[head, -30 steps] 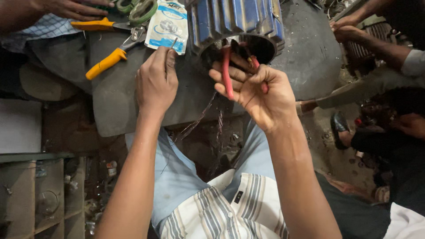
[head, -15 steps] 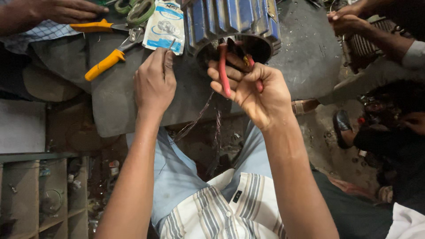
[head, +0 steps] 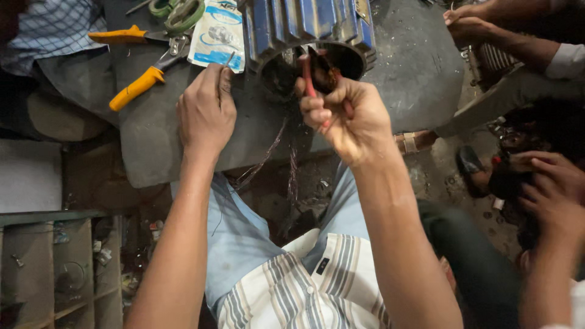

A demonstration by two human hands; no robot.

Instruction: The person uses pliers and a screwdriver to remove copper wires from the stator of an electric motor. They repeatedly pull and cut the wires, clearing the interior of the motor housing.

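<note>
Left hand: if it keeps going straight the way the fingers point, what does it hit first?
Probably the white-and-blue printed packet lying flat on the dark work surface. The left hand points up-frame, fingertips just short of the packet's lower edge; the ribbed blue motor housing sits right of that line.

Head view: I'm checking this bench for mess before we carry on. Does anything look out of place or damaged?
Loose strands of thin wire hang over the dark slab's front edge, below the blue ribbed motor housing. The right hand holds red-handled pliers at its opening. Nothing else stands out.
</note>
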